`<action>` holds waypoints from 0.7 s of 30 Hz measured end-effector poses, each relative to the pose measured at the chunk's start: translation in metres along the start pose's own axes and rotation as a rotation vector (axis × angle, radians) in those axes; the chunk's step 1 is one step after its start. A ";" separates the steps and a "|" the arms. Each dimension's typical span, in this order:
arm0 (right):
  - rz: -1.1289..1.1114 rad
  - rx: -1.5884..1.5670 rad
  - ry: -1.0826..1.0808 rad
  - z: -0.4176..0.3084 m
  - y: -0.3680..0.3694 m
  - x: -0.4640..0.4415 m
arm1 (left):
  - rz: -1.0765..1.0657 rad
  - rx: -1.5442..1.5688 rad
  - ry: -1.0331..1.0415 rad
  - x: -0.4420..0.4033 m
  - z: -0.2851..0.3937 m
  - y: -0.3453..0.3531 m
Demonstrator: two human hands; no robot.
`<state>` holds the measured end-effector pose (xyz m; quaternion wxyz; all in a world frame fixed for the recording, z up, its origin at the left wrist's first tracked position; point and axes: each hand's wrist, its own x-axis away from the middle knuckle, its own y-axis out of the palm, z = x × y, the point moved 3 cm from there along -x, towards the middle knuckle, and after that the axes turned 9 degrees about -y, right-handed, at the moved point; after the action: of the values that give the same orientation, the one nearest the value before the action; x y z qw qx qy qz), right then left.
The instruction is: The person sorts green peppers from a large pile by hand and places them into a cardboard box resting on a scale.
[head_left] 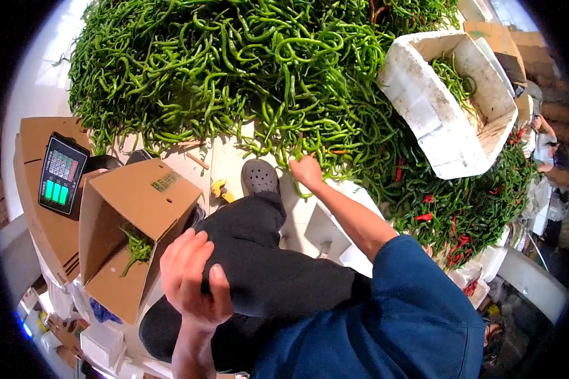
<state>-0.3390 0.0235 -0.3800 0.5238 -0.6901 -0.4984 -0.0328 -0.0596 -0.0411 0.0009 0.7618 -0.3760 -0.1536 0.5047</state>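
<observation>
A large heap of long green peppers [234, 69] spreads over the pale floor. At its lower edge, my right hand [305, 170] is closed on a green pepper, its fingers partly hidden by the back of the hand. My left hand [195, 278] is raised above my left thigh, palm up, fingers curved and apart, holding nothing. Just beyond it stands an open cardboard box [121, 278], tilted toward me, with a few green peppers [138, 247] inside.
A scale display [63, 172] leans by cardboard at the left. A dirty white foam box [423, 114] holding some peppers lies at the upper right. Darker green and red peppers [461, 208] lie below it. My shoe [260, 177] and a yellow object [221, 191] are near the heap.
</observation>
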 end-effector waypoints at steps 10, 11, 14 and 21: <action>0.151 0.567 -0.518 0.017 -0.121 -0.067 | -0.020 -0.031 0.024 -0.005 0.009 0.003; 0.136 0.571 -0.520 0.021 -0.121 -0.076 | -0.017 -0.036 0.011 -0.006 0.010 0.003; 0.200 0.473 -0.559 0.035 -0.112 -0.098 | -0.016 -0.060 -0.033 -0.007 0.011 0.002; -0.071 0.475 -0.445 0.022 -0.109 -0.090 | -0.075 -0.069 -0.070 -0.012 0.016 0.006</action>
<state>-0.4734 -0.0236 -0.3665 0.5471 -0.5211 -0.6178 0.2178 -0.0790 -0.0439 0.0088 0.7610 -0.3782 -0.2113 0.4830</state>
